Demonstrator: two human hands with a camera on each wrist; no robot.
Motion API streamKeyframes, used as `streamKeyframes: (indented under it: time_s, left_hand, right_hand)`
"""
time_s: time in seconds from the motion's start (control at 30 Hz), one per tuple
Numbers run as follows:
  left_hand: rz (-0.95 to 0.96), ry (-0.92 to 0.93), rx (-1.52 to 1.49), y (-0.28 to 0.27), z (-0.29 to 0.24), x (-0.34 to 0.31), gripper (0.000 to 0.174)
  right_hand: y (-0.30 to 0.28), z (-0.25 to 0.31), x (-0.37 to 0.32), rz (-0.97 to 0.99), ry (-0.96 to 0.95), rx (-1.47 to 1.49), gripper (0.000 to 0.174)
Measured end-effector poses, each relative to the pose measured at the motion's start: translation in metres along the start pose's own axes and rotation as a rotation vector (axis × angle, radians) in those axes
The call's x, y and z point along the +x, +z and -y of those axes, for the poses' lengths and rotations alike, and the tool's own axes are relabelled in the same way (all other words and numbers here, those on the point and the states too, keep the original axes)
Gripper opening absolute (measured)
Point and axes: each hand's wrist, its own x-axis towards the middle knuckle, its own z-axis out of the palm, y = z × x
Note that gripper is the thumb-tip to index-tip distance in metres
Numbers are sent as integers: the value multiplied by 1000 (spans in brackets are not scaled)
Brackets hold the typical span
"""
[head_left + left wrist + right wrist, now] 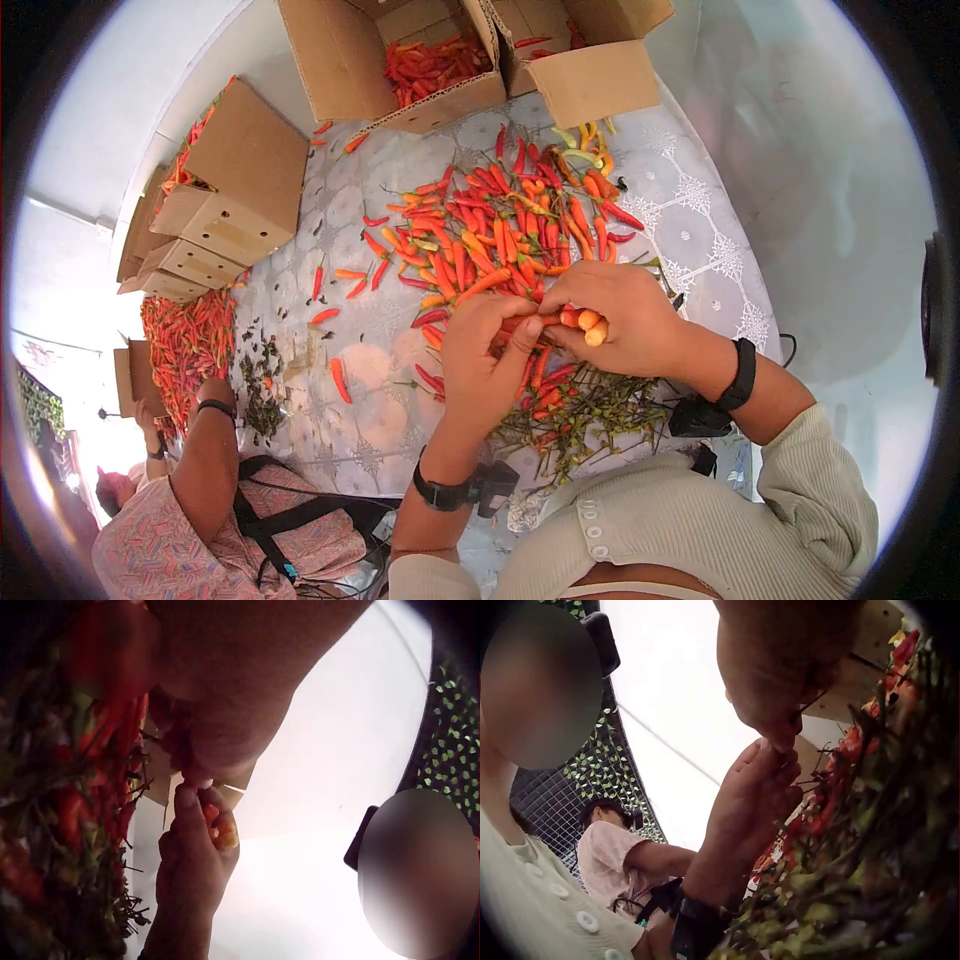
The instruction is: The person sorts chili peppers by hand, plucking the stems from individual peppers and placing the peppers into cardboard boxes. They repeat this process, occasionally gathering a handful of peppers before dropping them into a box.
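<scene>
- held chilies (588,320): small bunch, red to orange, raised above the bench (690,235) on the side of its near edge.
- right hand (630,315): fingers curled round the bunch, orange tips showing beyond them.
- left hand (480,350): thumb and forefinger pinching at the bunch's other end; whether on stem or flesh, we cannot tell.
- chili pile (490,240): loose, red with some orange, spread from beneath the hands toward the far edge.
- heap of stems (600,415): green, thin, along the near edge.
- cardboard boxes (595,85): two at the far edge, chilies inside.
- handling: we judge each chili light, smooth, slightly slippery, firm yet easily bruised, its stem thin and apt to snap; we would hold the body lightly near its thick end and pinch the stem at its base.
</scene>
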Motion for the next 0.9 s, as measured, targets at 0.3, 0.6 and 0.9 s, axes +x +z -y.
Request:
streamKeyframes:
  time_s: [0.3, 0.6, 0.9]
  left_hand:
    - [-77, -72, -3, 1, -3, -2, 22]
    - [-44, -127, -64, 2, 4, -6, 24]
    - [-267, -191, -213, -3, 10, -6, 23]
  right_hand:
    - [-4, 2, 1, 23, 5, -56, 28]
    - [-5, -1, -2, 137, 0, -113, 20]
    - [-3, -10, 0, -93, 93, -28, 21]
